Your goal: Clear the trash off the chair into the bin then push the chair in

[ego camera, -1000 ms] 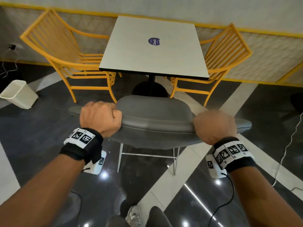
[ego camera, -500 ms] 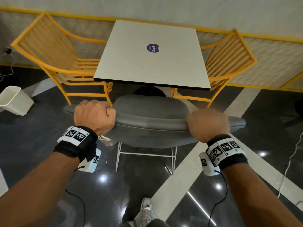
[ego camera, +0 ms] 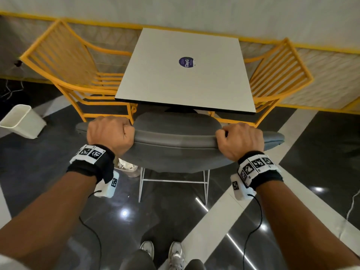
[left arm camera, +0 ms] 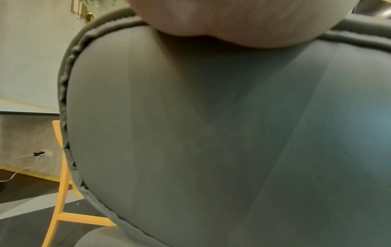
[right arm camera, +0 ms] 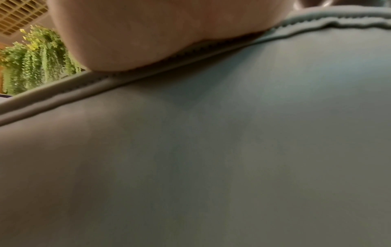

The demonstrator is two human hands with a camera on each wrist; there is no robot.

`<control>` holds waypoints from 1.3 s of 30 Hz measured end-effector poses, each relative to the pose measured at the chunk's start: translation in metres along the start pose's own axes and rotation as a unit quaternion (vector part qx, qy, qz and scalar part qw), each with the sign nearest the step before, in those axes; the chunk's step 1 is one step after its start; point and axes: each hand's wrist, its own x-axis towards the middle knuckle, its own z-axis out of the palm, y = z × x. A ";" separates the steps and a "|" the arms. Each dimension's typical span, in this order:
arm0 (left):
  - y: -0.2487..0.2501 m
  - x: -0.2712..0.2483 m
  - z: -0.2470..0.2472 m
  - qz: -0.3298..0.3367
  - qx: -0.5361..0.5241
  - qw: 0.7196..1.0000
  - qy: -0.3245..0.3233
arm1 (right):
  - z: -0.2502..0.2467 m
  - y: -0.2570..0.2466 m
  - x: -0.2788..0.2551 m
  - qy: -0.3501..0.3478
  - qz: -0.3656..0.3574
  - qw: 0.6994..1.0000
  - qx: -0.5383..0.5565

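Note:
A grey padded chair (ego camera: 178, 142) stands in front of me with its back towards me and its seat tucked under the near edge of the white square table (ego camera: 185, 80). My left hand (ego camera: 110, 131) grips the top left of the backrest, fingers curled over it. My right hand (ego camera: 240, 140) grips the top right the same way. The left wrist view is filled by the chair back (left arm camera: 211, 133) with my left palm (left arm camera: 232, 20) pressed on its rim. The right wrist view shows the chair back (right arm camera: 211, 150) under my right palm (right arm camera: 148, 33). The seat is mostly hidden.
A white bin (ego camera: 21, 121) stands on the dark floor at the left. A pale container with crumpled white stuff (ego camera: 127, 168) sits on the floor by the chair's left legs. Yellow chairs (ego camera: 74, 75) (ego camera: 276, 75) flank the table. A white cable (ego camera: 352, 207) lies at the right.
The grey chair has slid forward towards the table with both hands still gripping its back. I have stepped forward behind it, and my feet have come into view.

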 end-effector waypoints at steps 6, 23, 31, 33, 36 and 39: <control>-0.012 0.011 0.004 0.002 0.012 1.000 0.012 | 0.005 -0.015 0.013 0.000 0.009 1.000 0.001; -0.029 0.021 0.009 0.026 0.020 0.999 0.037 | 0.017 -0.025 0.027 0.024 0.011 1.000 0.014; -0.027 0.010 0.005 0.001 -0.010 0.999 0.038 | 0.015 -0.025 0.019 0.012 0.012 1.000 0.021; -0.028 0.004 0.003 -0.006 -0.049 0.997 0.058 | 0.014 -0.026 0.009 0.033 0.005 0.998 0.052; -0.031 -0.020 0.004 -0.013 -0.154 0.986 0.066 | 0.017 -0.030 -0.026 0.092 -0.015 0.982 0.163; -0.036 -0.074 0.018 0.001 -0.171 0.983 0.069 | 0.033 -0.035 -0.089 0.078 -0.047 0.974 0.206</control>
